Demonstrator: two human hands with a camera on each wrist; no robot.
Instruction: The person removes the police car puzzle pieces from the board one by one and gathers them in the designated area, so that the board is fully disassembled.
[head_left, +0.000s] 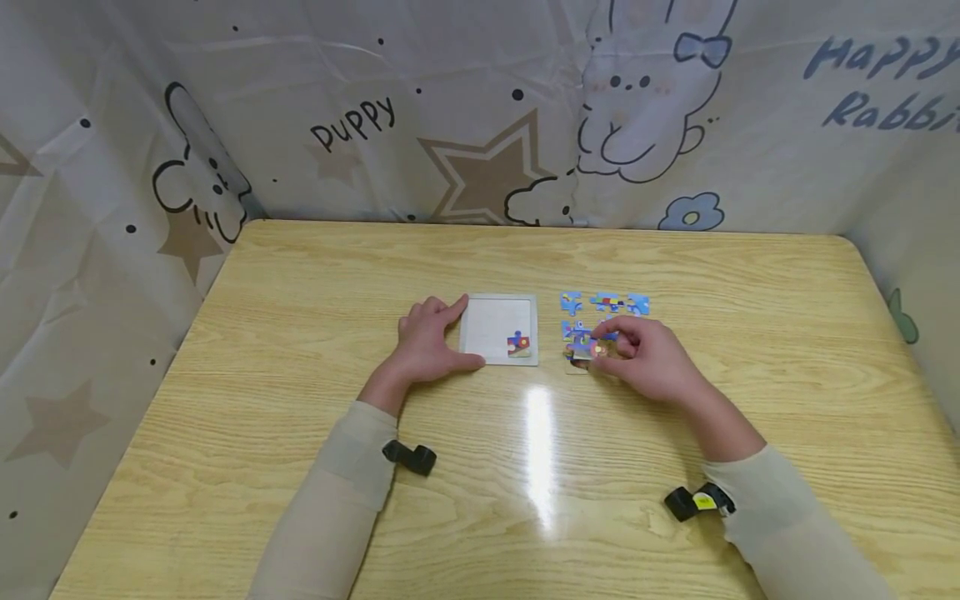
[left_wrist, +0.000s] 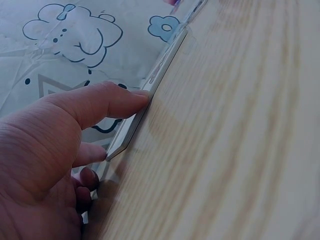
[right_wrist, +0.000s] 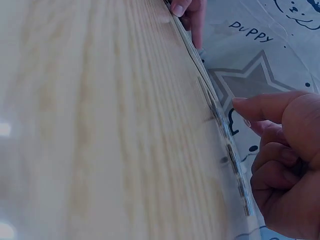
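A shallow white puzzle tray [head_left: 487, 321] lies flat on the table, with one jigsaw piece [head_left: 517, 344] in its lower right corner. My left hand [head_left: 431, 342] holds the tray at its left side, thumb at the near edge and index finger by the far left corner. In the left wrist view the left thumb [left_wrist: 135, 102] touches the tray's rim [left_wrist: 131, 132]. Over the loose pieces right of the tray, my right hand [head_left: 645, 358] pinches a jigsaw piece [head_left: 582, 347] between thumb and index finger. Its remaining fingers [right_wrist: 272, 165] are curled inward.
Several loose blue jigsaw pieces [head_left: 570, 302] lie in rows right of the tray, partly hidden by the right hand. The wooden table [head_left: 337, 275] ends at a printed cloth backdrop [head_left: 480, 83]. Black wrist cameras [head_left: 411, 457] sit on both sleeves.
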